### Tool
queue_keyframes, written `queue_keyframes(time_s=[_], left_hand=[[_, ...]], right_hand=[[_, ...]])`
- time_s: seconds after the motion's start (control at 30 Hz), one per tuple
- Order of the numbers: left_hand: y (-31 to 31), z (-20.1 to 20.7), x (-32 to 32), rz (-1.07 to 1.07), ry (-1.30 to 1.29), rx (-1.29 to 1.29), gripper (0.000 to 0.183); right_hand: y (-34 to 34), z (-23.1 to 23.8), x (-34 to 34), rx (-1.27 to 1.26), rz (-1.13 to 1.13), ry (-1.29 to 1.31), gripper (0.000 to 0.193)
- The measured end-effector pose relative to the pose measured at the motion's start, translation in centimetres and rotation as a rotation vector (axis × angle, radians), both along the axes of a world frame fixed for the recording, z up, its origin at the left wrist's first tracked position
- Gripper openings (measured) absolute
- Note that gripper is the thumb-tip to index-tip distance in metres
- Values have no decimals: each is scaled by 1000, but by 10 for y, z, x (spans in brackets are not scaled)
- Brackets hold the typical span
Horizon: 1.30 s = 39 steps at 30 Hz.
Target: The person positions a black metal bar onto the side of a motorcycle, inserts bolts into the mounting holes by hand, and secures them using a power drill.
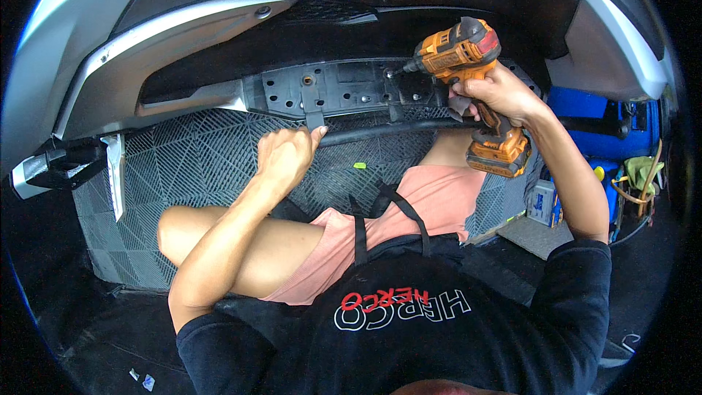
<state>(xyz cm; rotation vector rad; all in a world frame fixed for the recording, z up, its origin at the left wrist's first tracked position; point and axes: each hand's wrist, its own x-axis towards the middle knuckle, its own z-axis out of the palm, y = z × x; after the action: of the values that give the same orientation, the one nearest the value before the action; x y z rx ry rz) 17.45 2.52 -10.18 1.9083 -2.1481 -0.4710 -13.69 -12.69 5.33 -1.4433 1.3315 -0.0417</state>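
My right hand [501, 91] is wrapped round the grip of an orange and black cordless impact driver [457, 51], its battery pack hanging below. The driver's nose points left, its tip at or very near a dark metal plate [351, 91] with several holes and bolts. Closed round the left end of a long black bar [409, 130] is my left hand [285, 157], its thumb beside a flat metal tab [314, 115] coming down from the plate. The fingers' far side is hidden.
Silver-grey vehicle body panels [183, 44] curve overhead and to both sides. I sit on a grey patterned mat [212, 153]. A small yellow-green scrap [359, 165] lies on it. At the right stand a blue case [578, 110], a small blue-and-white box [543, 203] and cables.
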Motion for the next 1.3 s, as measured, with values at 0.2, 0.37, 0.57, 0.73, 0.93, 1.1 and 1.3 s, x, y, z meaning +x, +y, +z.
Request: queue_keyframes(time_s=[0.2, 0.37, 0.57, 0.73, 0.93, 1.1, 1.3], left_hand=[[-11, -4, 9, -177, -59, -25, 57], [-14, -4, 7, -145, -33, 85, 63], [-21, 1, 10, -120, -18, 244, 72], [-22, 7, 10, -83, -31, 298, 74], [-21, 3, 10, -87, -60, 309, 75], [-23, 7, 9, -93, -44, 328, 76], [-22, 6, 9, -89, -58, 322, 77]], right_hand=[[-2, 1, -3, -8, 2, -33, 28], [-5, -3, -2, -1, 9, -58, 26], [-4, -2, -4, 1, -4, -5, 28], [-6, -3, -5, -9, -5, -26, 29], [-10, 0, -5, 5, 23, -43, 31], [-8, -3, -6, -10, 16, -44, 29], [-9, -1, -3, -14, 35, -22, 28]])
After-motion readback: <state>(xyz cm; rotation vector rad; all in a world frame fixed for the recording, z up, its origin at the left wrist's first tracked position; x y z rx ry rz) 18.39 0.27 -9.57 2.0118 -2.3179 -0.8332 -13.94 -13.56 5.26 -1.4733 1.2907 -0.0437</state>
